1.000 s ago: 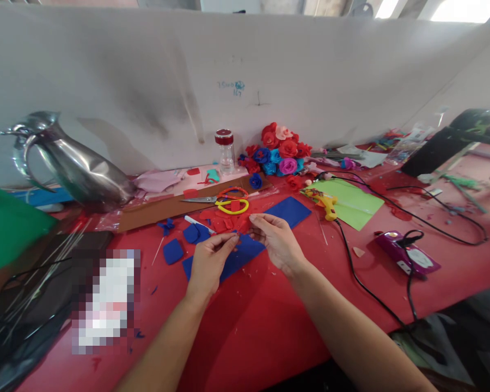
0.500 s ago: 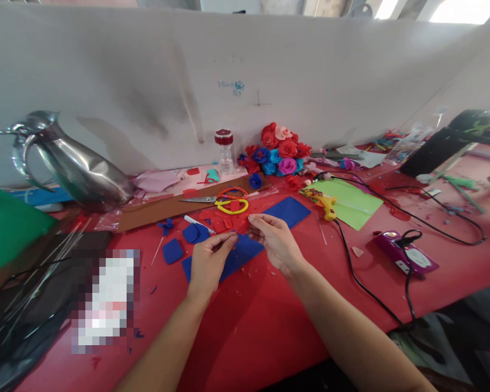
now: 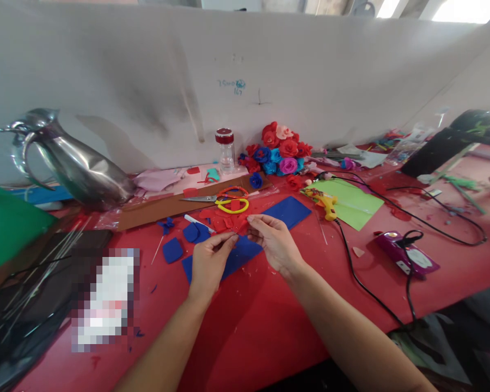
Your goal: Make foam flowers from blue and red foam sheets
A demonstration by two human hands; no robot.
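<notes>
My left hand (image 3: 211,263) and my right hand (image 3: 274,243) are close together over a blue paper strip (image 3: 288,212), thumbs and fingers pinched. Between the fingertips is a small red paper piece (image 3: 242,224), which both hands seem to hold; its edges blend with the red scraps (image 3: 221,222) behind. Left of my left hand are cut blue petals (image 3: 172,250) and a white pen (image 3: 195,222). Just beyond the hands, scissors (image 3: 232,204) with yellow and orange handles lie on the table.
Paper roses (image 3: 286,149) are heaped by the wall beside a red-lidded jar (image 3: 225,152). A yellow glue gun (image 3: 328,206) rests on green paper (image 3: 357,204), its cord trailing right past a purple box (image 3: 406,256). A metal jug (image 3: 77,160) stands at left.
The hands have hardly moved and remain pinched. The red piece between the fingertips shows a little more plainly now.
</notes>
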